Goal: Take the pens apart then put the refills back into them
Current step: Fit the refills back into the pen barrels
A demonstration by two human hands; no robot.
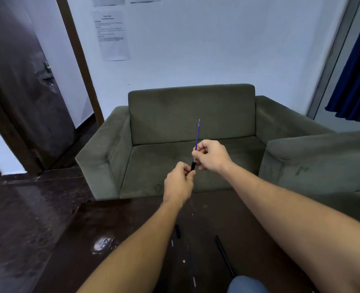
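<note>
Both my hands are raised above the far edge of the dark table (132, 218). My left hand (179, 185) grips a short black pen barrel (193, 166), of which only the top end shows above my fingers. My right hand (210, 156) pinches a thin blue refill (197, 134) that points up and away, its lower end at the mouth of the barrel. On the table below lie a black pen cap (177, 231), a long black pen body (224, 254) and another thin dark pen part (190, 265).
A green sofa (191, 115) stands just beyond the table, with a second green seat (318, 161) at the right. A dark door (27, 92) is open at the left. Blue fabric over my knee (247, 284) shows at the bottom edge.
</note>
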